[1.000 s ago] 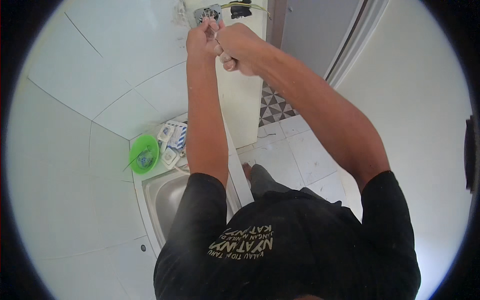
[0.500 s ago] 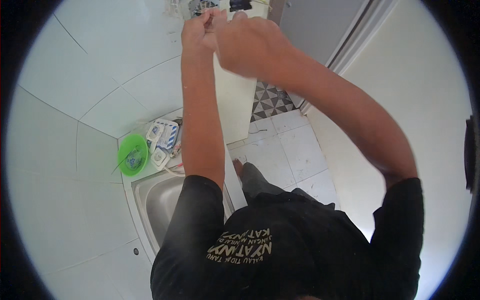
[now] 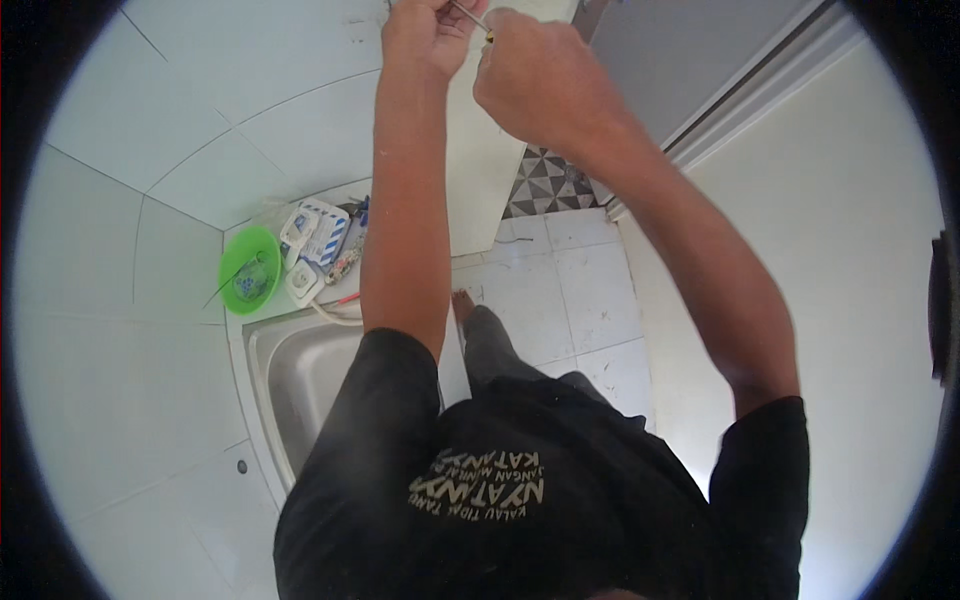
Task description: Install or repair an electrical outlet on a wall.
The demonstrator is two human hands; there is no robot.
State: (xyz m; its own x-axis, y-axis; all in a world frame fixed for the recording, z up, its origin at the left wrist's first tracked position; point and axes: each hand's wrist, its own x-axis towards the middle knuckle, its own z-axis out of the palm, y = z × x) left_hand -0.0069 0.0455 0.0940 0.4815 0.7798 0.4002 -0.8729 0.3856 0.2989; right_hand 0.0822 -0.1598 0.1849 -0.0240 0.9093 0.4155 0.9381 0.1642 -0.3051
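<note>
Both my arms reach up to the top edge of the head view. My right hand [image 3: 545, 85] is closed in a fist round a screwdriver [image 3: 472, 17], whose thin metal shaft slants up and left; a dark and yellowish bit shows where it enters the fist. The shaft's far end lies at the fingers of my left hand [image 3: 428, 38]. Those fingers are curled and partly cut off by the picture's edge, so what they pinch is hidden.
Below my left arm are a steel sink [image 3: 310, 375] and a green bowl [image 3: 248, 232] with a bluish bundle in it. White socket [image 3: 303, 283] and a blue-striped package [image 3: 325, 235] lie beside the bowl. A grey door [image 3: 700, 60] stands at the far right.
The view has shifted, so both hands sit higher in it and the wall opening with wires has left the picture. My hands are further apart, and the screwdriver shaft now shows between them.
</note>
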